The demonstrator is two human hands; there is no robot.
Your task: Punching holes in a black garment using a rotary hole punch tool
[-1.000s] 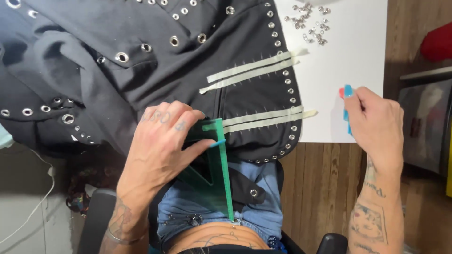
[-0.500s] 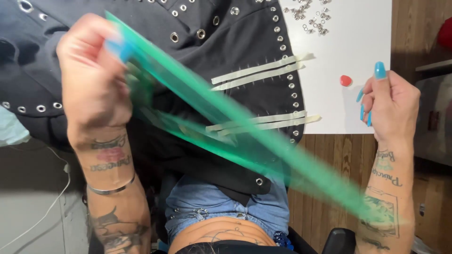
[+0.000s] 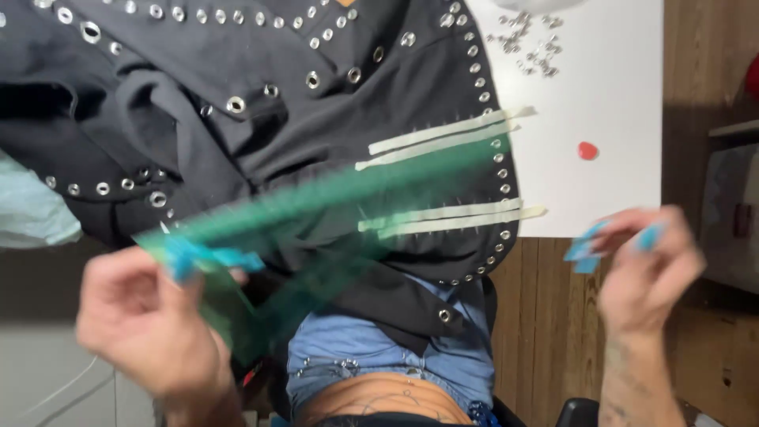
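A black garment [image 3: 261, 142] studded with metal eyelets lies spread over my lap and the table. Two pairs of pale tape strips [image 3: 447, 130] cross its right edge, with pins along them. My left hand [image 3: 142, 324], blurred at the lower left, grips a green see-through set square [image 3: 332, 198] that slants up to the right above the garment. My right hand [image 3: 648, 269], also blurred, hovers off the garment's right side over the wooden table, with its blue-nailed fingers apart and nothing in them. A small red piece [image 3: 587, 150] lies on the white sheet [image 3: 624, 103].
A loose heap of small metal eyelets [image 3: 530, 47] sits at the top of the white sheet. The wooden table [image 3: 553, 316] shows below the sheet. A pale cloth [image 3: 32, 213] lies at the left edge. A dark box [image 3: 731, 205] stands at the right.
My left hand lifted the set square off the garment, swung it through the air and now holds it lower left. My right hand let go of the red piece and dropped toward me.
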